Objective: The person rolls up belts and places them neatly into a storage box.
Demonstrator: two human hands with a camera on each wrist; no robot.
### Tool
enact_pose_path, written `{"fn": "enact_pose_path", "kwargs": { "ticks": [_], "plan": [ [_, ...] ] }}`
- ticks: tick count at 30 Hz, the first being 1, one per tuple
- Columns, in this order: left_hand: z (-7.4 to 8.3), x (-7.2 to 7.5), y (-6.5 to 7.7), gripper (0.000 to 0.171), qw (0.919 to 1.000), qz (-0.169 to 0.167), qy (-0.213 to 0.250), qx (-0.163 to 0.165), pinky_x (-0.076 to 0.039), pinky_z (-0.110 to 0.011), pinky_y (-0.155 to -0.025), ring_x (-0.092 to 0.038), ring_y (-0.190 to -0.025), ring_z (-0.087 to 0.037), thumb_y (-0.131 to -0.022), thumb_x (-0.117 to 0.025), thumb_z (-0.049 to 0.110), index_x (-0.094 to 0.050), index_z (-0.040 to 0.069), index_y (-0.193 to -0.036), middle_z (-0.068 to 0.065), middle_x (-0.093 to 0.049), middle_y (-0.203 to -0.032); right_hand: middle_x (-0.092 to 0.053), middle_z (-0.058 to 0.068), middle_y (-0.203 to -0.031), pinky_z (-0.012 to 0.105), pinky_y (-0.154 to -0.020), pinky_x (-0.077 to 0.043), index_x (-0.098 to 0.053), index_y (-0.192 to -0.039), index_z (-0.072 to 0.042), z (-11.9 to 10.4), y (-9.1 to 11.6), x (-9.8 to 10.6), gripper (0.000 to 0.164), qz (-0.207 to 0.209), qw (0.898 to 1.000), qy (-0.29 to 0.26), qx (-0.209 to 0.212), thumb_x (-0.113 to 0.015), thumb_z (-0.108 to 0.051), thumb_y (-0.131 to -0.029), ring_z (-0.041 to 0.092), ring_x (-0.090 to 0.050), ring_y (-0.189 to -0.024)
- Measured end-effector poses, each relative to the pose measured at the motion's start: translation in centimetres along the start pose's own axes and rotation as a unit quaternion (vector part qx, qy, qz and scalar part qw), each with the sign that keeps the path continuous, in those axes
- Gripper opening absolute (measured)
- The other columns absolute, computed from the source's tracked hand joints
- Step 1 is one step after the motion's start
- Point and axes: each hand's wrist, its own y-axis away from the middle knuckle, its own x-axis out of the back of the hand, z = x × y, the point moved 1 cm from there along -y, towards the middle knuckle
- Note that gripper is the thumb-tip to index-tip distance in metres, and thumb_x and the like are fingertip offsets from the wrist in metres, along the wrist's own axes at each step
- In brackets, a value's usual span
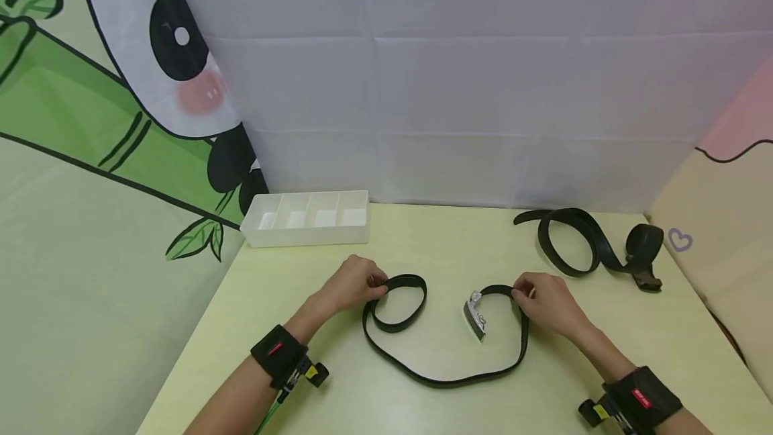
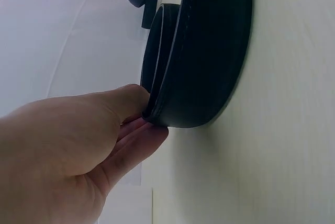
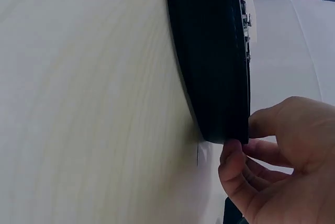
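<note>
A black belt [image 1: 447,381] stands on its edge on the table, curving between my two hands. Its left end loops into a ring, and my left hand [image 1: 359,282] pinches that loop between thumb and fingers. In the left wrist view the overlapping strap layers of the belt [image 2: 209,56] meet at the left hand's [image 2: 78,145] fingertips. The silver buckle [image 1: 475,314] lies inside the curve at the right end. My right hand [image 1: 546,301] pinches the strap a little past the buckle; in the right wrist view its thumb and fingers hold the belt's [image 3: 209,67] upper edge.
A second black belt [image 1: 598,247], partly coiled with a dark buckle, lies at the table's back right. A white tray [image 1: 308,237] with several compartments stands at the back left. Behind the table [image 1: 423,233] hangs a printed cloth [image 1: 447,99].
</note>
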Motion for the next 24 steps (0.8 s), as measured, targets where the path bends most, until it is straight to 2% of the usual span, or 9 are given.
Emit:
{"fn": "enact_pose_path", "kwargs": {
  "ticks": [3,8,16,20,24],
  "plan": [
    [0.3,-0.1,0.3,0.011,1.0,-0.001,0.001,-0.005,-0.056,-0.018,-0.067,-0.073,-0.071,-0.001,-0.099,-0.083,0.007,-0.087,0.011,-0.09,0.002,-0.083,-0.081,-0.074,-0.003,-0.081,0.024,-0.065,-0.048,-0.082,-0.095,-0.008,0.0,-0.8,-0.1,0.01,0.001,1.0,0.006,0.002,-0.076,-0.006,-0.103,0.009,-0.061,-0.073],
    [0.7,-0.2,0.7,0.005,0.9998,-0.004,-0.011,-0.019,-0.057,-0.017,-0.069,-0.075,-0.074,-0.003,-0.099,-0.084,0.008,-0.089,0.01,-0.098,0.0,-0.085,-0.087,-0.075,0.002,-0.08,0.027,-0.062,-0.047,-0.081,-0.092,-0.006,0.5,-2.0,0.0,0.012,0.007,1.0,-0.005,-0.011,-0.075,-0.007,-0.102,0.012,-0.061,-0.069],
    [1.6,-0.2,1.4,0.005,0.9986,-0.018,-0.004,-0.05,-0.057,-0.016,-0.07,-0.075,-0.076,-0.003,-0.098,-0.085,0.006,-0.09,0.008,-0.099,-0.002,-0.085,-0.089,-0.074,0.003,-0.074,0.032,-0.059,-0.048,-0.08,-0.084,-0.007,3.0,-4.8,-0.1,0.019,0.041,0.999,-0.011,-0.016,-0.07,-0.014,-0.099,0.016,-0.062,-0.063],
    [2.1,-0.5,1.5,0.006,0.9978,-0.026,-0.006,-0.061,-0.057,-0.014,-0.072,-0.075,-0.079,-0.003,-0.098,-0.086,0.007,-0.09,0.008,-0.102,-0.002,-0.084,-0.091,-0.075,0.009,-0.075,0.033,-0.062,-0.048,-0.079,-0.084,-0.002,1.8,-5.9,0.6,0.021,0.023,0.999,-0.004,-0.036,-0.068,-0.01,-0.099,0.022,-0.064,-0.065],
    [3.0,-0.8,1.3,0.006,0.9959,-0.04,-0.016,-0.08,-0.056,-0.014,-0.073,-0.075,-0.08,-0.003,-0.098,-0.085,0.007,-0.09,0.009,-0.103,-0.002,-0.084,-0.092,-0.076,0.011,-0.077,0.032,-0.062,-0.047,-0.08,-0.087,-0.001,0.8,-7.3,0.6,0.023,-0.002,0.998,0.013,-0.063,-0.067,-0.01,-0.103,0.022,-0.064,-0.065]
  ]
}}
